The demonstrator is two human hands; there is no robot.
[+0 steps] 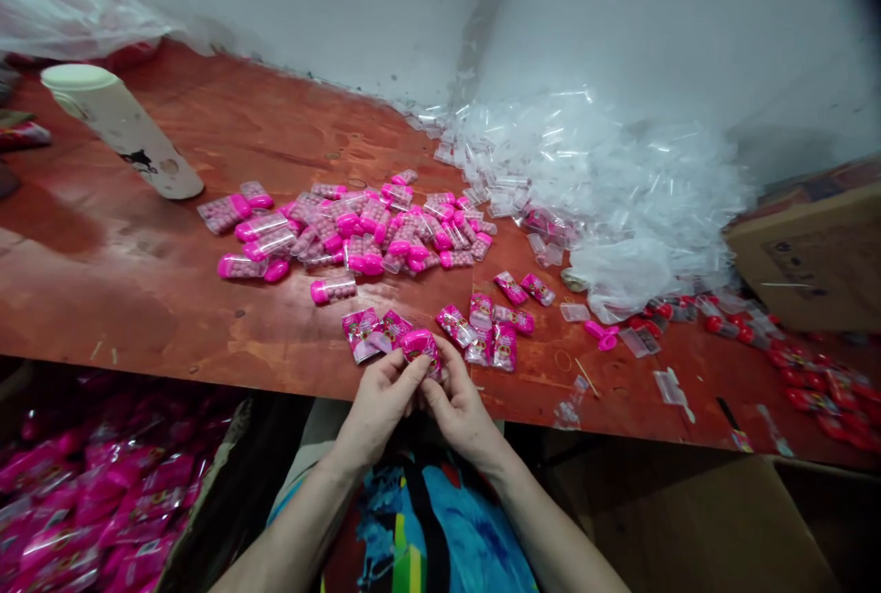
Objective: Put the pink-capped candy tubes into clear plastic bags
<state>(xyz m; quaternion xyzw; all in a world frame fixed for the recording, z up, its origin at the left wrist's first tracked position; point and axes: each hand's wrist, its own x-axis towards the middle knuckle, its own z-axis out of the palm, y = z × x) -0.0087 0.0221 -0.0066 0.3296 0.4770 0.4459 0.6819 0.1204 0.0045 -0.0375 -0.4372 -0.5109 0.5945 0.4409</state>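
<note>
At the table edge [275, 377], both hands [380, 394] [460, 398] curl around a pink packet [418, 347].

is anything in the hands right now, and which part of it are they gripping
Yes, a shiny pink packet: the left hand grips its left and lower edge, the right hand its right side.

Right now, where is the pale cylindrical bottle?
In the head view, the bottle stands on the left of the reddish wooden table, left of the heaped clear pink-capped tubes.
</note>
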